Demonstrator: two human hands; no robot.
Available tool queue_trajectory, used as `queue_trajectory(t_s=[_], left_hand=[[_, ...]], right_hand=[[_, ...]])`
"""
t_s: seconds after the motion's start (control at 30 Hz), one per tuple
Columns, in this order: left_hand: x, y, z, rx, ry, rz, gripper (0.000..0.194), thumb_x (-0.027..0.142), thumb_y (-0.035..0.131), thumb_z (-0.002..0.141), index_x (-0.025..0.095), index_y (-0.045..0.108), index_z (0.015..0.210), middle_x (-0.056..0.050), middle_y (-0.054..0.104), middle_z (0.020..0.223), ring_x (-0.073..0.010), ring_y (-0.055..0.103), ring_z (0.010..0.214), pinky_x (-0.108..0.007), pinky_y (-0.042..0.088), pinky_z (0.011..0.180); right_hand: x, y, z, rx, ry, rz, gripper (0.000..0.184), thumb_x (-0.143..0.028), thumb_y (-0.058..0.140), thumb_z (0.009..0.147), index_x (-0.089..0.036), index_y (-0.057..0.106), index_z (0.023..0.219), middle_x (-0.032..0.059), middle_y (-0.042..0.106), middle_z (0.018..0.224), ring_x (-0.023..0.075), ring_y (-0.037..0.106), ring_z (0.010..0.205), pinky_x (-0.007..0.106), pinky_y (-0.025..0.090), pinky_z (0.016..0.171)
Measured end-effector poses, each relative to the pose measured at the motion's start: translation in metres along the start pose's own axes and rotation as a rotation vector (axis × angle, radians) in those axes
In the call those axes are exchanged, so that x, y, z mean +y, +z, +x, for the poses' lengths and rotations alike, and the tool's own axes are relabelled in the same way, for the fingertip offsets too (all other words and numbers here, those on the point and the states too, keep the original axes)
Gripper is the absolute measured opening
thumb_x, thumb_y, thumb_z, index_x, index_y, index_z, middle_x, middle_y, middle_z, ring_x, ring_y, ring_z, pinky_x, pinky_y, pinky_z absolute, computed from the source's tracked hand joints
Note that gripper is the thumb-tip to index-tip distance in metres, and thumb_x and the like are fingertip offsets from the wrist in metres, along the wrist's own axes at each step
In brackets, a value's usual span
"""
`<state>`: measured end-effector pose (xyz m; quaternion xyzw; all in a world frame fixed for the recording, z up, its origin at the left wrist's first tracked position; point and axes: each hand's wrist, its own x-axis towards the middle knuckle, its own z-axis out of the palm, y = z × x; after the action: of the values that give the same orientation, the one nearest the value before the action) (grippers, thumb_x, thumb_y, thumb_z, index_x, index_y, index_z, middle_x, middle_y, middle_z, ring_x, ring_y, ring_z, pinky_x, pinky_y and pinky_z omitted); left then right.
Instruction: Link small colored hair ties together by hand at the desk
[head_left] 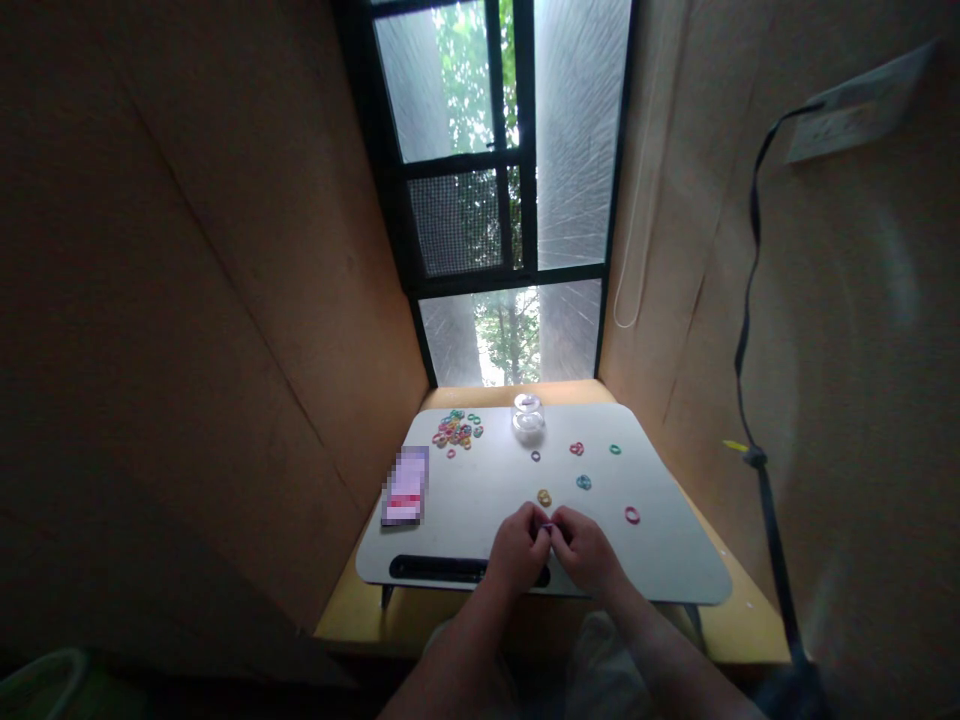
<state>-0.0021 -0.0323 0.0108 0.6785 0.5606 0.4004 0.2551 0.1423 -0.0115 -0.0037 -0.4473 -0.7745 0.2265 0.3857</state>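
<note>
My left hand (517,545) and my right hand (583,548) meet over the front of the white lap table (480,500). Both are closed, their fingertips pinching a small purple hair tie (546,526) between them. Just beyond my fingers lies a small cluster of yellow hair ties (544,497). Farther out are blue hair ties (583,482), red-pink ones (577,449), a green one (615,449) and a dark purple one (535,456). A pink hair tie (632,515) rests alone to the right. At the back left sits a mixed pile of hair ties (455,431).
A clear round jar (528,420) stands at the table's back edge. On the left lies a phone (406,487) with its screen lit. A black slot (439,569) runs along the front edge. Walls close in on both sides; a black cable (742,340) hangs on the right.
</note>
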Motion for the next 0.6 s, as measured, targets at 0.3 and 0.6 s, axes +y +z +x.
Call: queue_trajectory(t_s=[0.3,0.6], left_hand=[[-0.0006,-0.0003,-0.0021,-0.01,0.008,-0.001,0.003,0.019,0.051,0.08,0.019,0.054,0.079,0.004,0.054,0.065,-0.0115,0.049,0.061,-0.023,0.034,0.06],[0.0035,-0.0025,-0.0018,-0.015,-0.007,-0.009,0.005,0.019,0.051,0.08,0.019,0.056,0.08,0.003,0.056,0.066,-0.0118,0.049,0.061,-0.023,0.035,0.06]], right_hand=[[-0.0042,-0.0025,-0.0014,0.0,0.005,0.012,0.016,-0.024,0.045,0.085,-0.021,0.049,0.07,-0.0011,0.055,0.065,0.0143,0.05,0.061,0.025,0.036,0.059],[-0.0048,-0.0033,-0.0023,-0.003,0.008,0.023,0.015,-0.023,0.046,0.084,-0.02,0.053,0.071,-0.0003,0.057,0.066,0.0145,0.049,0.062,0.026,0.037,0.06]])
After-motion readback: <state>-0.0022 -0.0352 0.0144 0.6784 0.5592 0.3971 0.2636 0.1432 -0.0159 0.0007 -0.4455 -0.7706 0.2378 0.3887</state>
